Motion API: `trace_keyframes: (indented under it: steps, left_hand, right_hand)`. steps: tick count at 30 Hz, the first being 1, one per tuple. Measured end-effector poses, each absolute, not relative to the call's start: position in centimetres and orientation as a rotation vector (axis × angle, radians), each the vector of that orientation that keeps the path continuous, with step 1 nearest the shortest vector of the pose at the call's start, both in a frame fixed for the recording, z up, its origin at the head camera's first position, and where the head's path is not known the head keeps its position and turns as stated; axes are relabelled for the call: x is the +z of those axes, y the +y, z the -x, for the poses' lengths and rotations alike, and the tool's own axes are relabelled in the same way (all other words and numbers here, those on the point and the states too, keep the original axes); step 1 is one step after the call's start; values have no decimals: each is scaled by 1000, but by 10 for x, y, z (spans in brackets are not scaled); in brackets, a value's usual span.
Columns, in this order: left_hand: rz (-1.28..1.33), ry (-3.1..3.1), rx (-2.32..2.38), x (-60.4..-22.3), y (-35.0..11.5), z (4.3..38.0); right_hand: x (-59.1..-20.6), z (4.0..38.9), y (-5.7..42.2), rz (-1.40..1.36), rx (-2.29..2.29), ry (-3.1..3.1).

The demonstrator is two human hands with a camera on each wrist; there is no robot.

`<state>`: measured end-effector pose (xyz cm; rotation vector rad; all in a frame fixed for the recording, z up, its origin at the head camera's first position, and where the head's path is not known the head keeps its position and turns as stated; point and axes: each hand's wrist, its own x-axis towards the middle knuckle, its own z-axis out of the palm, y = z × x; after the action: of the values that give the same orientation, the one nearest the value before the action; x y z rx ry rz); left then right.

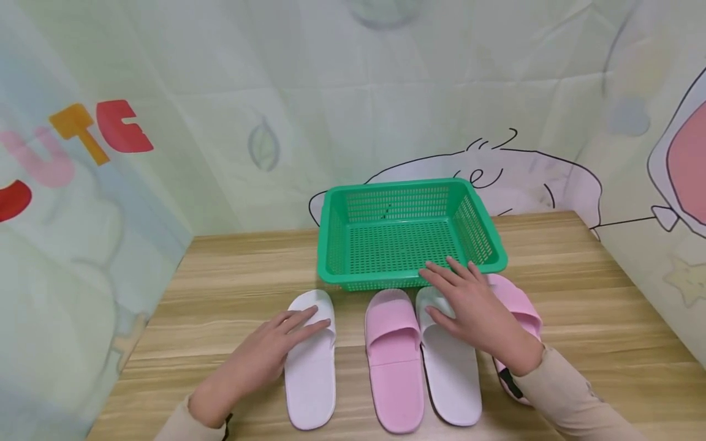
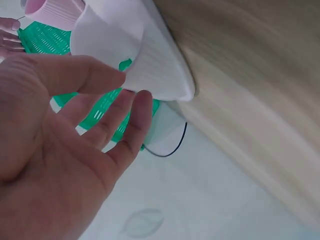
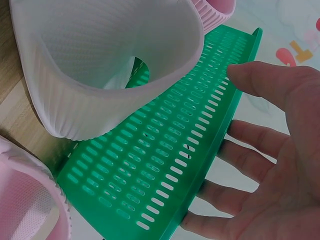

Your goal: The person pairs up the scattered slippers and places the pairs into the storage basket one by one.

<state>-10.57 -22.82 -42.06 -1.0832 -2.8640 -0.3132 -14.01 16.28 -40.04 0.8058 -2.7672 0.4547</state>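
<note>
Over the toe of the leftmost white slipper (image 1: 311,392) is my left hand (image 1: 270,343), its fingers relaxed and slightly spread. In the left wrist view, thumb and fingers are near that slipper's upper (image 2: 160,65) with nothing gripped; contact is hard to tell. My right hand (image 1: 477,309) is above the other white slipper (image 1: 455,386), fingers extended toward the front rim of a green plastic basket (image 1: 324,245). The right wrist view has its fingertips beside the basket wall (image 3: 190,185). One pink slipper (image 1: 396,386) lies between the white ones; another pink slipper (image 1: 515,300) is partly hidden behind my right arm.
The slippers lie toes toward the basket on a wood-grain table (image 1: 237,263). The basket stands at the back, with only its mesh floor showing inside. A printed cloth backdrop (image 1: 276,110) hangs behind and along both sides of the table.
</note>
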Motion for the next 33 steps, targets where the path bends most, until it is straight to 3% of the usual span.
trace_keyframes:
  steps: [33]
  left_hand:
    - [1073, -2859, -162, -424, -227, 103]
  right_hand:
    - [-398, 139, 159, -788, 443, -2795]
